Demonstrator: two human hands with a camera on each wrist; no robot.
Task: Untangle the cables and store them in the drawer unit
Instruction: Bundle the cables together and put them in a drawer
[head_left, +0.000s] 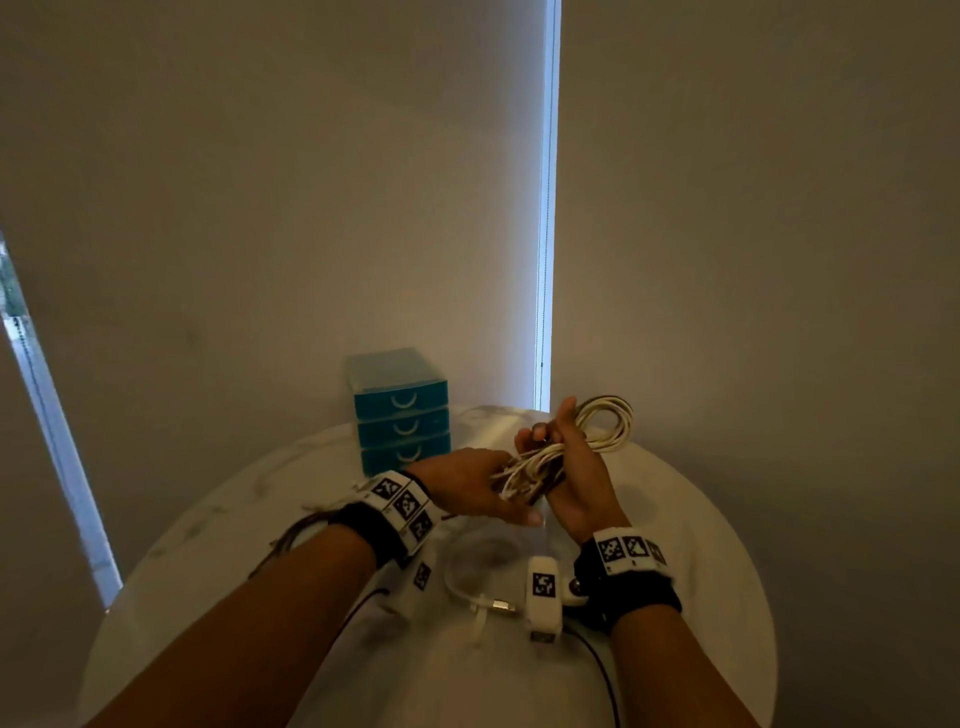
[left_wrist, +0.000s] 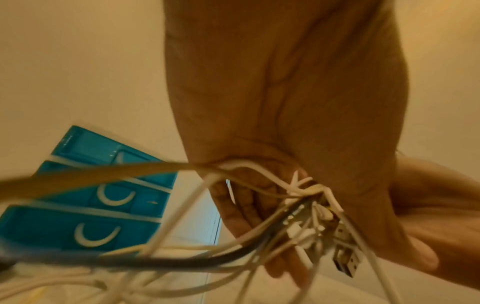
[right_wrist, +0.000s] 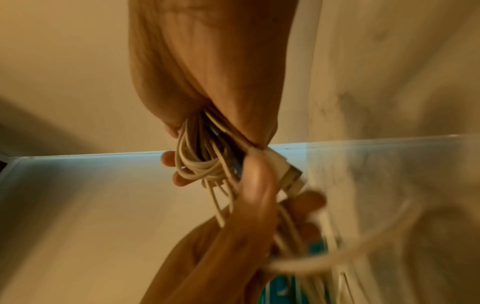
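Both hands, left (head_left: 470, 480) and right (head_left: 569, 467), grip tangled white cables (head_left: 558, 452); no writing legible.

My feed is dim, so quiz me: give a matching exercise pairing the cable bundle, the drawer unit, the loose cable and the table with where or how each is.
Things:
1. cable bundle
2. drawer unit
3. loose cable
4. table

States:
a. lying on the table near the wrists
b. held in both hands
c. round, pale, marbled
d. blue, all drawers closed

Pairs: 1-b, 2-d, 3-a, 4-c
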